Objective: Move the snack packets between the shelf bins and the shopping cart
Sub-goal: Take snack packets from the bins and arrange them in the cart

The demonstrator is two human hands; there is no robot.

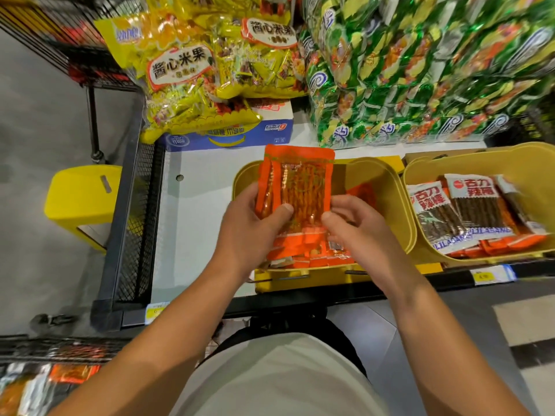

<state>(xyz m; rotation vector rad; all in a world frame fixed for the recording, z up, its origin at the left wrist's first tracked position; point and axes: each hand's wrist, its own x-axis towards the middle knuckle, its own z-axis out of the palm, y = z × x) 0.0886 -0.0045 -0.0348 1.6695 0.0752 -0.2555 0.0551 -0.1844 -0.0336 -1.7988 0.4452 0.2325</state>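
Both hands hold one flat orange plastic snack packet (295, 181) upright over the near-left part of the left yellow plastic shelf bin (387, 187). The left hand (255, 217) grips its lower left edge, thumb on the face; the right hand (354, 223) pinches the lower right corner. It seems steadied for filing among the orange packets stacked (303, 250) against the bin's front wall.

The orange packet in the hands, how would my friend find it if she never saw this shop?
Look at the white shelf under the big yellow and green snack bags, and find the left yellow bin. Above it, the left hand and right hand hold up the orange packet. Only this packet is lifted up; the others lie flat in the bin.
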